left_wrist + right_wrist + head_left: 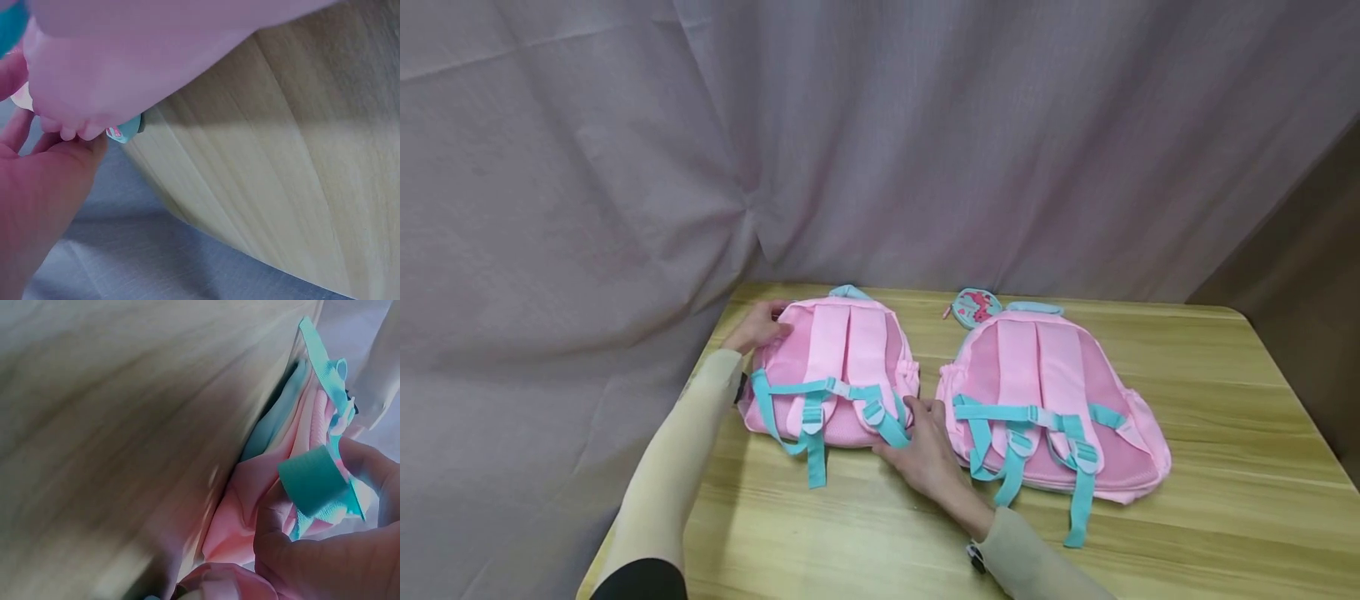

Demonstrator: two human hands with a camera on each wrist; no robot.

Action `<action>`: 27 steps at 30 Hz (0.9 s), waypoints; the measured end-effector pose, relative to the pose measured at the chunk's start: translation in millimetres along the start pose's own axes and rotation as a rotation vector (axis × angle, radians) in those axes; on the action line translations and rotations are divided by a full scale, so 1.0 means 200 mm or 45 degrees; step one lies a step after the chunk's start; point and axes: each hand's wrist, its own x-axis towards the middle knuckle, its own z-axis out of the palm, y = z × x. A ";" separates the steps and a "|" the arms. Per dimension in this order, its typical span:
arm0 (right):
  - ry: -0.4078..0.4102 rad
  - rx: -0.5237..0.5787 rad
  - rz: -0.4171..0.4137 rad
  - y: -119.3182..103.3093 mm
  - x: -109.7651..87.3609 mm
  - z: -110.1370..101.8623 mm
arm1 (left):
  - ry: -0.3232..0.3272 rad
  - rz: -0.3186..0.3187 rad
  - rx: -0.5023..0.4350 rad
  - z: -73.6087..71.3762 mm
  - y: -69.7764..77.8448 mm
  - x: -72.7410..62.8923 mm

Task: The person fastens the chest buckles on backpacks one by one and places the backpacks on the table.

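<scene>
Two pink backpacks lie side by side with their shoulder straps facing up. My left hand [760, 327] grips the upper left side of the left backpack [827, 342], and my right hand [925, 454] pinches its lower right corner. In the right wrist view, a teal webbing strap [312, 480] sits between the thumb and fingers, against the pink fabric. Fingers of the left hand [50, 194] meet the gathered edge of a pink side pocket [72, 128] in the left wrist view. The right backpack [1056, 367] lies just beyond the right hand, its teal straps trailing forward.
A small round teal pouch [977, 308] with a red design lies by the top of the right backpack. Both bags rest on a wood-grain table [1225, 400]. Grey curtain fabric [925, 150] hangs behind its far edge and down its left side.
</scene>
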 end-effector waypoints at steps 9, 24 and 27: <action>-0.072 0.033 -0.001 -0.02 -0.02 -0.04 | -0.003 0.002 0.096 -0.01 0.03 -0.02; -0.134 -0.120 -0.080 -0.07 -0.01 -0.15 | -0.100 -0.014 0.040 -0.07 0.09 -0.07; -0.136 -0.130 -0.118 -0.08 0.00 -0.16 | -0.121 0.000 0.052 -0.11 0.10 -0.10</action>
